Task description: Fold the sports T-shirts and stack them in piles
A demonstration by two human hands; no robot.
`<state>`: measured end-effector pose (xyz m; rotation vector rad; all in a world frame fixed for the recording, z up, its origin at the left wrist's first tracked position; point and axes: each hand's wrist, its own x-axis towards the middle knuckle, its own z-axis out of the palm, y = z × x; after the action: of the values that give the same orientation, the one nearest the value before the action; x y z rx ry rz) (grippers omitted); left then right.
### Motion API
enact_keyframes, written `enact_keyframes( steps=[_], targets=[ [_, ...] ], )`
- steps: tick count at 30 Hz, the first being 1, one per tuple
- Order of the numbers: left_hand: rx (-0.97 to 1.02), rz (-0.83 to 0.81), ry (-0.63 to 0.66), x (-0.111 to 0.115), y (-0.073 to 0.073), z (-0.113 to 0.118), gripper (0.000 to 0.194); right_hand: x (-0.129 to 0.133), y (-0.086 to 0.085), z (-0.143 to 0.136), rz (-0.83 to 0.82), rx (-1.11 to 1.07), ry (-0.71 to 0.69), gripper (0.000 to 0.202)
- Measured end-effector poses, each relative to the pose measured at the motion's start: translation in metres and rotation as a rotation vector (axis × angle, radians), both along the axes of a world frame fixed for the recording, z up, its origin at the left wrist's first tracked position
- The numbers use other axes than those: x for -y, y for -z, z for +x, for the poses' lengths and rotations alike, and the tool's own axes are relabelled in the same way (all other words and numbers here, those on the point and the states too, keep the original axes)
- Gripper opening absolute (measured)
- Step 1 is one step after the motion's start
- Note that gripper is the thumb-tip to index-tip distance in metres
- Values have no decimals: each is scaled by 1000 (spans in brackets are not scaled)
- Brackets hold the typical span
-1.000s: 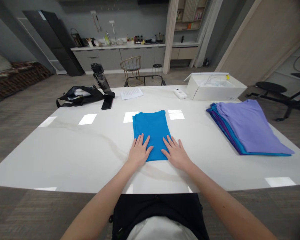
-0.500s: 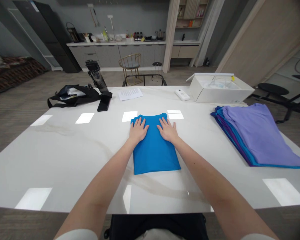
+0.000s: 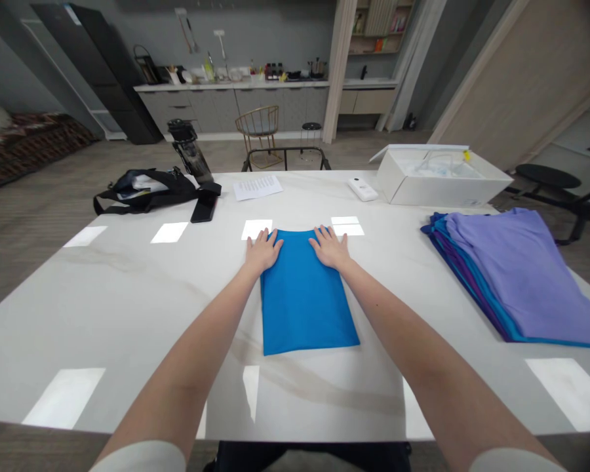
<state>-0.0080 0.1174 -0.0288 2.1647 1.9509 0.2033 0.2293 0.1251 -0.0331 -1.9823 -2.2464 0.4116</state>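
A blue shirt (image 3: 305, 301), folded into a narrow panel, lies flat on the white table (image 3: 142, 314) in front of me. My left hand (image 3: 264, 252) rests on its far left corner, fingers spread and palm down. On the far right corner lies my right hand (image 3: 330, 248), also flat with fingers apart. Both hands cover part of the shirt's far edge. To the right is a stack of folded clothes, with a lavender garment (image 3: 526, 269) on top and blue and purple ones showing beneath it.
Along the back of the table are a black bag (image 3: 152, 190), a dark bottle (image 3: 191, 152), a phone (image 3: 204, 208), a printed sheet (image 3: 258, 187), a small white device (image 3: 362, 189) and an open white box (image 3: 437, 189). A chair (image 3: 258, 124) stands beyond.
My left hand has slid slightly left, to the shirt's far left corner, while the right has barely moved. The far edge looks straighter. The view has shifted slightly.
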Motion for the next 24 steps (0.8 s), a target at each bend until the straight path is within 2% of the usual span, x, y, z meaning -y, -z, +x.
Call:
enact_keyframes(
  steps=[4,7,11,13,15,19,22,24],
  targets=[
    [14,108,-85,-5,-6,-15,70,-8,0,28,79,-45,151,73],
    [57,18,-177,-12,-11,-18,65,-9,-6,36,144,-62,153,73],
    [207,-117,-270,-22,-18,-17,51,-12,-15,32,56,-161,207,48],
    [277,-118,-269,-23,-21,-17,41,-12,-18,29,18,-302,254,33],
    [336,-74,-232,-19,-25,-18,32,-8,-22,28,50,-469,237,24],
    [422,121,-126,2,-41,-13,26,17,-36,33,201,-751,178,22],
    [470,262,-52,24,-59,0,27,50,-53,45,258,-900,165,27],
    [497,328,-7,40,-72,13,27,76,-66,56,318,-920,174,28]
  ],
)
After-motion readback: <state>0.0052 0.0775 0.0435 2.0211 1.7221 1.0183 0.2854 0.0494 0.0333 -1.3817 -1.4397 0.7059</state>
